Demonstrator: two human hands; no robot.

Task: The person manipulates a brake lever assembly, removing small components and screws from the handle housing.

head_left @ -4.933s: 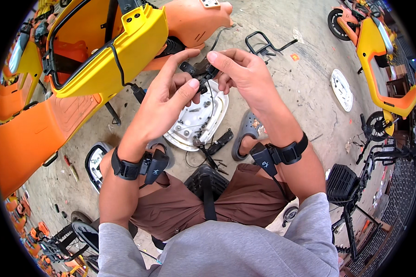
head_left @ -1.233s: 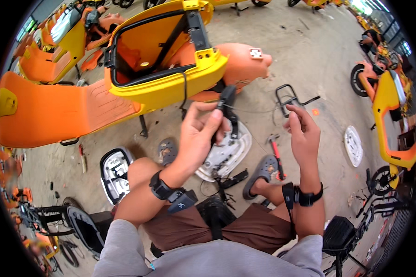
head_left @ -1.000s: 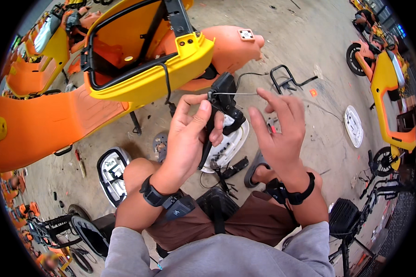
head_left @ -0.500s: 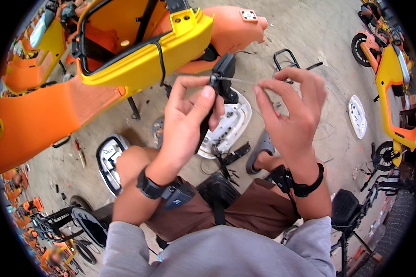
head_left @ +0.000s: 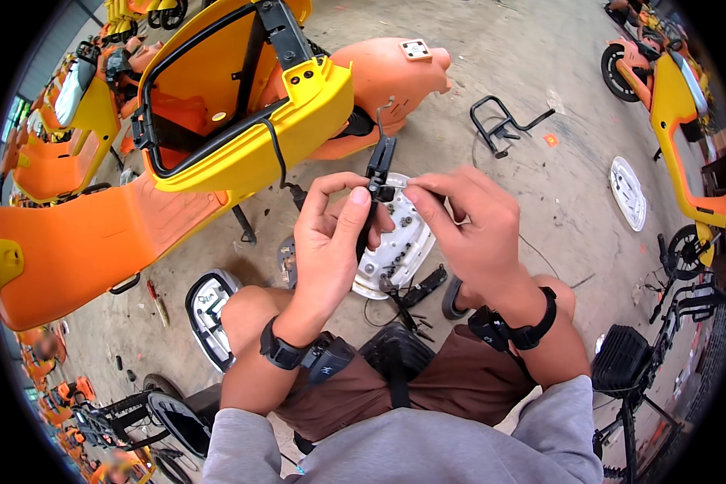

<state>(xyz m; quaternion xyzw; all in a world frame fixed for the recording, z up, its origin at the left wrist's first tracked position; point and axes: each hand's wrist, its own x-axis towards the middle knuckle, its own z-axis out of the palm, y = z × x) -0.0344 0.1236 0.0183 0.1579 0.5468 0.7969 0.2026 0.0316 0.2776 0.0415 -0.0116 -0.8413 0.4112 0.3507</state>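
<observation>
My left hand (head_left: 331, 234) is closed round a long black part (head_left: 381, 157), its thumb and forefinger gripping beside a small metal fitting. The part stands roughly upright; its lower end is hidden behind my fingers. Just to the right, my right hand (head_left: 476, 218) pinches a thin strand (head_left: 398, 188) that reaches toward the fitting. Its exact kind is too small to tell. Below both hands, a white shell (head_left: 415, 242) lies on the floor with several small dark screws and fittings in it.
A yellow and orange scooter body (head_left: 258, 153) lies at the left. A black tubular bracket (head_left: 500, 129) rests ahead on the right. White-lined panels (head_left: 627, 194) lie on both sides. Near my feet are a black cable bundle (head_left: 403, 306) and a red-handled tool (head_left: 157, 302).
My right hand has come in leftward, close to the black part, shortening the visible strand. The black part has turned to show a narrower side. Both hands sit lower in view.
</observation>
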